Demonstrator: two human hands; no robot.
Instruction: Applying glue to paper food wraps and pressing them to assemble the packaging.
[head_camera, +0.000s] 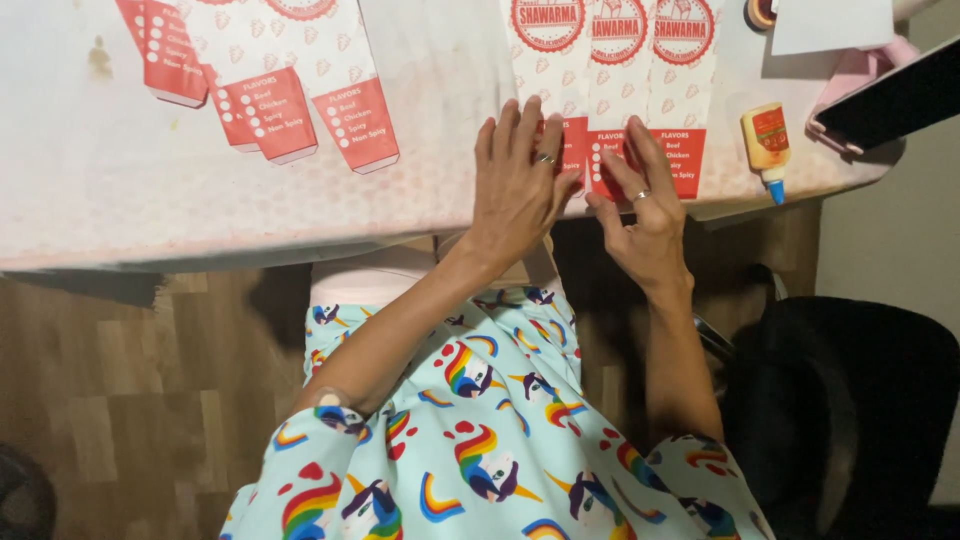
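Note:
My left hand (517, 185) lies flat, fingers spread, on the lower end of a white and red printed paper sleeve (548, 60) at the table's near edge. My right hand (645, 215) presses its fingers on the red lower part of the neighbouring paper sleeve (622, 60), beside a third overlapping sleeve (684, 70). Both hands wear a ring. Neither hand grips anything; they rest on the paper.
More folded paper sleeves (300, 90) lie at the table's left. A small glue bottle (767, 145) with a blue tip lies right of my hands. A white sheet (830, 25), a dark tablet in a pink case (885, 100) and a black chair (850, 400) are at right.

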